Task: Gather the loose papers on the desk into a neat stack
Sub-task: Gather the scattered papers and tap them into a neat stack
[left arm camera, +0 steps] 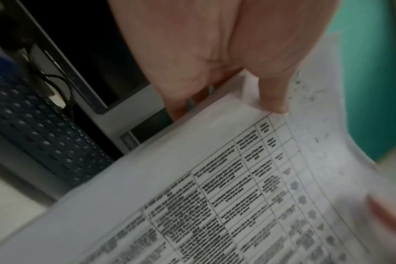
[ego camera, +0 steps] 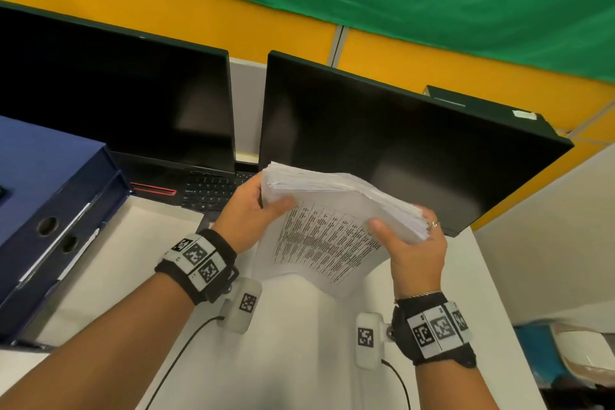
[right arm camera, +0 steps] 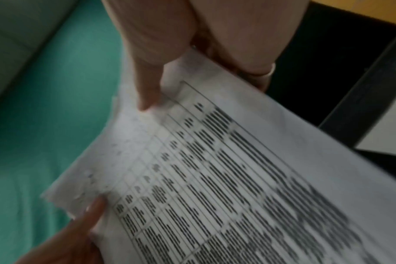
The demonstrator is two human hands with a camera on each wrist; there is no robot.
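Papers (ego camera: 332,226), a thick printed bundle, are up off the white desk (ego camera: 299,326) in front of two dark monitors (ego camera: 399,143), with blue binders (ego camera: 50,210) at the left and a yellow and green wall behind, the left hand (ego camera: 246,213) and right hand (ego camera: 416,253) each clamping a side, thumbs on top. Left wrist view: the thumb (left arm camera: 271,94) presses the top sheet (left arm camera: 215,196), fingers curled under, a keyboard (left arm camera: 41,135) beyond. Right wrist view, blurred: same grasp, thumb (right arm camera: 147,89) on the table print (right arm camera: 215,178), fingers beneath the edge.
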